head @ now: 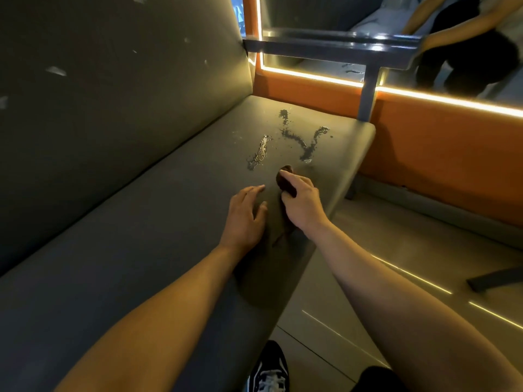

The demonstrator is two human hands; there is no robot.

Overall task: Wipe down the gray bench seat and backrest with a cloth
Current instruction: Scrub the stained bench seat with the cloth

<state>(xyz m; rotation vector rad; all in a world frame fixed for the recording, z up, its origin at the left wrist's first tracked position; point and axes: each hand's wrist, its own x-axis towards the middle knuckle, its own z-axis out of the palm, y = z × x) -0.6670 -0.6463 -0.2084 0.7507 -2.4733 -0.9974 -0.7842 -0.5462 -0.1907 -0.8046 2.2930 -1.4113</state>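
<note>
- Two wet streaks unwiped on the bench seat point(127, 236): a straight streak point(260, 151) and a forked streak point(300, 138), both just ahead of the hands, toward the seat's far end
- Pale smudges point(56, 71) scattered over the backrest point(113, 108) as well, none looking wiped
- Judged barely begun: spill and backrest both left to do (near stretch of seat dull and dry-looking, wiped or not impossible to tell)
- Cloth point(274, 230) lying on the seat near its front edge, between and partly under the hands, trailing back toward the person
- Right hand point(302, 205) curled round a dark bunched end of the cloth, just short of the forked streak
- Left hand point(244, 219) flat, fingers straight, resting at the cloth's left edge and gripping nothing
- Front edge of the seat just to the right of the right hand, floor point(382, 264) below it; probably best to draw the liquid inward, not off that edge
- Far end of the seat rounded and close behind the streaks, so little room for a long forward stroke
- Gray metal post point(368, 91) and orange wall panel point(424, 148) just beyond that end, likely to stop the knuckles
- Plenty of open seat to the left, right up to the crease under the backrest, a probable trap for pushed liquid
</note>
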